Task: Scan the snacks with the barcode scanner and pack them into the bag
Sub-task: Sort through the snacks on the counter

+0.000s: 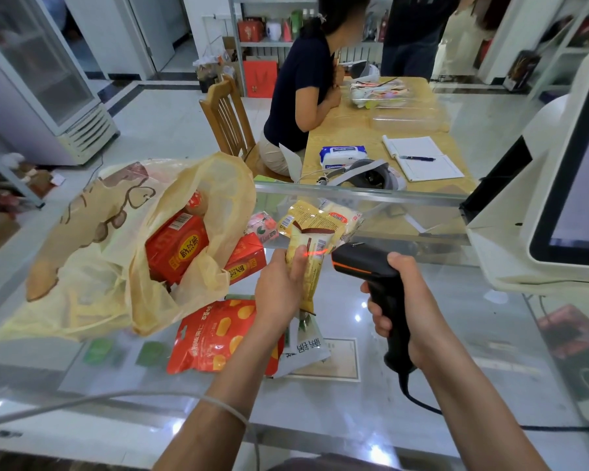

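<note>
You are mid-scan: your left hand [279, 287] grips the yellow snack packet [312, 283] above the counter [449, 334], your right hand [410, 295] clasps the barcode scanner [361, 261], its red line on the packet's barcode, so next, I judge, carry the packet left into the open bag [92, 232].

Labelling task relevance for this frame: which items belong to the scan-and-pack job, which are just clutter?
Job: yellow snack packet in left hand, barcode scanner in right hand, yellow bag, red box inside it, red pouch on the counter.
Clutter: wipes pack, notebook, pen, headset.
</note>
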